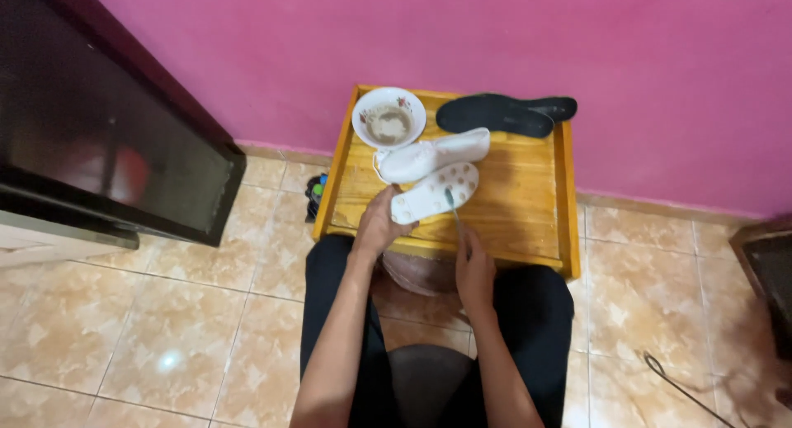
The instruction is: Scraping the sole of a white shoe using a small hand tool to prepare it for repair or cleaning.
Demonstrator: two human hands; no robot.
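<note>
The left hand is gripping the heel of a white sneaker lying sole-up on the wooden counter; the right hand is pinching a toothbrush at six o'clock of it. The shoe is probably light, flexible, slippery when wet.

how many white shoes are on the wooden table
2. One white shoe lies sole up at the front of the table, held by the left hand. The other shoe lies on its side just behind it, beside the bowl. None looks hidden.
</note>
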